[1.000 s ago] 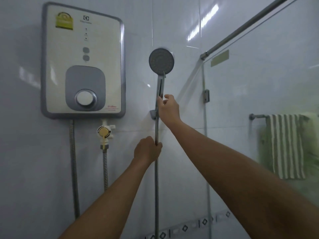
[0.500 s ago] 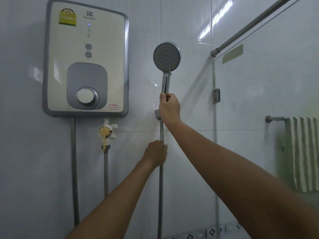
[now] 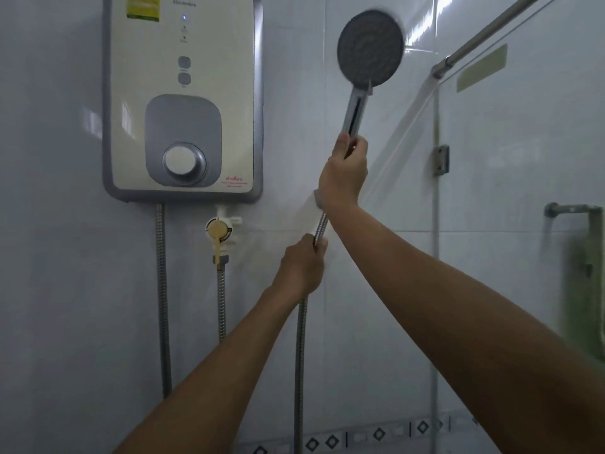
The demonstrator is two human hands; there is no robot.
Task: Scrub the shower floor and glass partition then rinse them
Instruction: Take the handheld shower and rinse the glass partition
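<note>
Overhead, the right hand (image 3: 343,172) was curled round the lower handle of the shower head (image 3: 370,49), holding it upright with its round grey face turned toward the camera. Just below, the left hand (image 3: 302,267) gripped the metal hose (image 3: 299,371) in a fist, and the hose dropped from there past the bottom of the view. Both forearms reached up and forward. Behind them rose a glossy white tiled wall (image 3: 49,257) with a diamond-patterned border (image 3: 379,434) low down. Left of the hands hung a cream and grey water heater (image 3: 183,99), a small blue light lit, with a yellow valve (image 3: 219,229) under it. To the right stood the glass partition (image 3: 523,158), held by a metal bracket (image 3: 442,160) under a slanting rail (image 3: 491,27). A blurred green towel (image 3: 589,290) hung at the far right edge.
</note>
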